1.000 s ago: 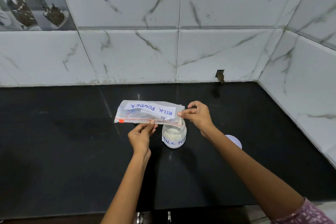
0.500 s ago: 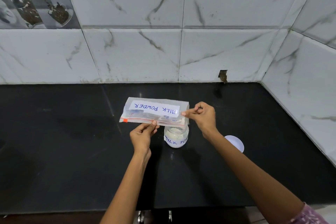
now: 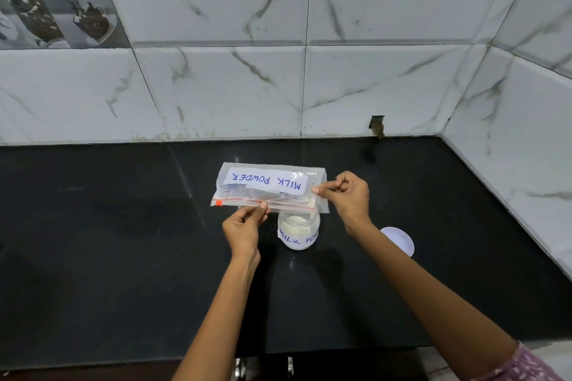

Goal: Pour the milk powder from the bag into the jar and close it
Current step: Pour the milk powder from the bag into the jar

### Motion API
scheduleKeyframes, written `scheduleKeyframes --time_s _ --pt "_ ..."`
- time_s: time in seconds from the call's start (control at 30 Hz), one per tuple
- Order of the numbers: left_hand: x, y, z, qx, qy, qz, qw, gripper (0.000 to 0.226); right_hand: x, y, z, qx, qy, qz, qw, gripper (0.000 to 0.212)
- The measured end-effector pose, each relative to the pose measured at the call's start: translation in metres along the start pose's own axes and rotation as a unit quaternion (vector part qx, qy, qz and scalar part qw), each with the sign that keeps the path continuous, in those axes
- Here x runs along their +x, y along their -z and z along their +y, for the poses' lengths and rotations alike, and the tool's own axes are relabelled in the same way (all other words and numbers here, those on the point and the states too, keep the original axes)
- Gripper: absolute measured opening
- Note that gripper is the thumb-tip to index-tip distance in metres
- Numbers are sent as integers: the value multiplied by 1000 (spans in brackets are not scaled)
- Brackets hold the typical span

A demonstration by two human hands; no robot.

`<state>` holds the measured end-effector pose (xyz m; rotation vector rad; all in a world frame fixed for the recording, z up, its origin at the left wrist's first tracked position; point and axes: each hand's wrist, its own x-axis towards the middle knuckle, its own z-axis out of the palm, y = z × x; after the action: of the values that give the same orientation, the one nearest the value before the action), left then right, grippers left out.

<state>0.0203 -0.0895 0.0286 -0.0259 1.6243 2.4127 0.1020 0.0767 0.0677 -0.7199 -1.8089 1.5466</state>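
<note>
A clear zip bag (image 3: pixel 266 185) with a white label reading MILK POWDER hangs upside down just above an open glass jar (image 3: pixel 299 230). The bag looks nearly empty and flat. My left hand (image 3: pixel 244 227) pinches its lower zip edge near the middle. My right hand (image 3: pixel 348 196) pinches the bag's right edge. The jar stands on the black counter (image 3: pixel 123 241), holds white powder and bears a MILK POWDER label. The bag's lower right corner sits over the jar's mouth. The jar's white lid (image 3: pixel 399 240) lies on the counter to the right, partly hidden by my right forearm.
White marble-look tiled walls close the counter at the back and on the right (image 3: pixel 526 133). A small hole (image 3: pixel 377 125) sits in the back wall at counter level. The counter's front edge runs near the bottom of the view.
The bag has lifted slightly and flattened above the jar, both hands still pinching it. The jar and the lid have stayed in place.
</note>
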Motion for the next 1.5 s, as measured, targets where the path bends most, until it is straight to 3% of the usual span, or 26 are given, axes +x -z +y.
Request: scheduleKeyframes --time_s 0.63,0.8,0.97,1.13,1.33,1.5 --pt "7 1 3 4 -21 1 1000 9 -4 -3 9 53 11 6 998 41" --pt "8 1 2 -9 -17 5 1000 8 -5 -3 6 20 26 -11 999 34" --pt "8 -3 4 -11 -15 -3 1000 8 -1 -3 -2 -83 76 -43 993 13" --pt "14 -10 15 -33 -18 6 999 7 4 -4 -19 -140 90 -85 982 26" --pt "23 -22 40 -67 -17 19 997 10 20 -13 -48 -147 94 -76 982 44" --pt "32 -35 68 -79 -26 25 996 10 35 -26 -76 -131 142 -52 980 18"
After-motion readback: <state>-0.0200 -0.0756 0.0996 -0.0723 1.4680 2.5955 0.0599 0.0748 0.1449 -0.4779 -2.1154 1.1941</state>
